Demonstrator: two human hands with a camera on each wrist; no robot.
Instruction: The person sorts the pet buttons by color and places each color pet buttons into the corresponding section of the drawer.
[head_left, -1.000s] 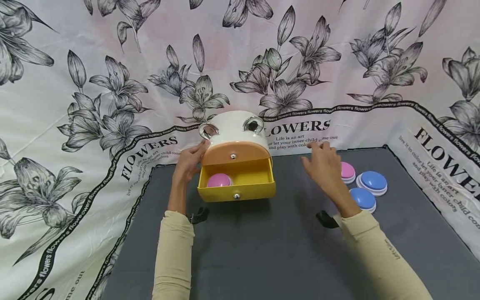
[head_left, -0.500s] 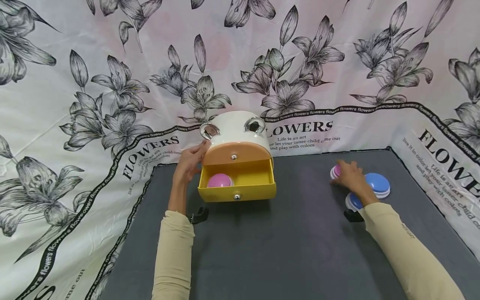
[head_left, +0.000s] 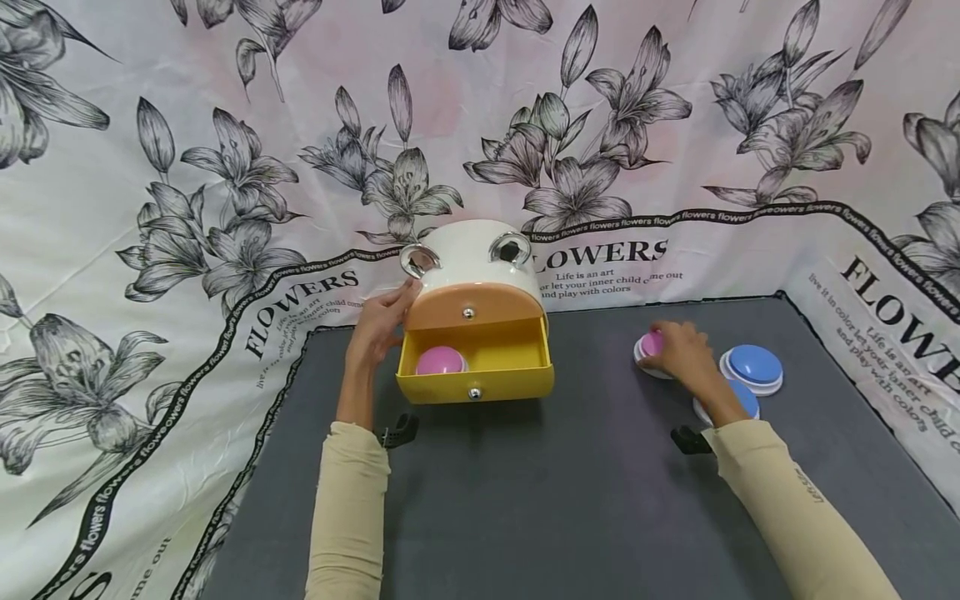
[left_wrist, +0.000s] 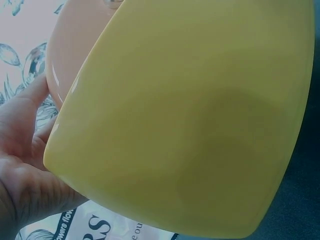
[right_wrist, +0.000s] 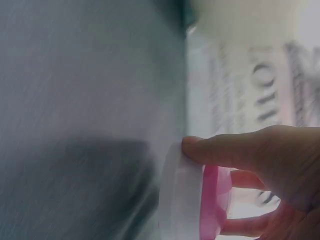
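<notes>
A small drawer box (head_left: 474,275) with a white top, silver ring eyes and an orange upper drawer stands at the back of the table. Its yellow lower drawer (head_left: 475,385) is pulled out, with a pink buzzer button (head_left: 440,361) inside on the left. My left hand (head_left: 378,321) grips the box's left side, thumb by the orange front in the left wrist view. To the right, my right hand (head_left: 684,354) holds a second pink buzzer button (head_left: 651,345), its thumb on the white base (right_wrist: 179,200) and fingers against the pink dome.
Two blue buzzer buttons (head_left: 753,367) with white bases sit to the right, one partly behind the right wrist. A flower-printed cloth (head_left: 600,158) hangs behind the dark grey table (head_left: 525,500).
The right hand has reached right and down, taken hold of the second pink button, and moved it slightly left. The left hand has stayed on the box.
</notes>
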